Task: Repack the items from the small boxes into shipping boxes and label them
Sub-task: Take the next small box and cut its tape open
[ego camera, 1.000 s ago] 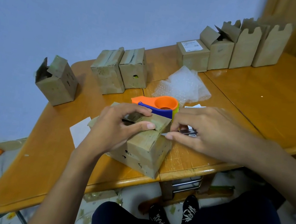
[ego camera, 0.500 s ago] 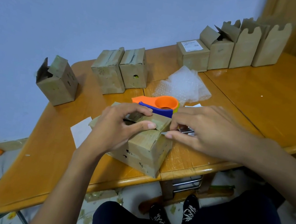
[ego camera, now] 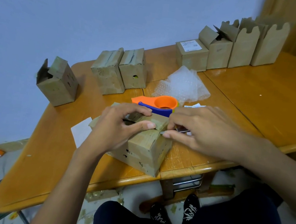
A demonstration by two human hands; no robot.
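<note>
Little has shifted in the past second: both hands sit where they were, the right one perhaps a touch closer to the seam. On the wooden tabletop (ego camera: pixel 257 107), the open shipping boxes (ego camera: pixel 242 47) line the far right corner, well apart from the job. The small box (ego camera: pixel 146 149) I am watching rests at the near edge, about midway along. The left hand (ego camera: pixel 117 126) grips its top, fingers curled over the far flap and thumb pressed on the near one. The right hand (ego camera: pixel 206 131) pinches a small cutter (ego camera: pixel 182 130), fingers closed on its handle, the tip touching the taped seam at the box's right end. By my reading the step is slitting the tape. Done well, the blade runs shallow along the seam and away from the left thumb, which lies just beside the cut line. I would press the box down firmly so it cannot slide off the near edge.
</note>
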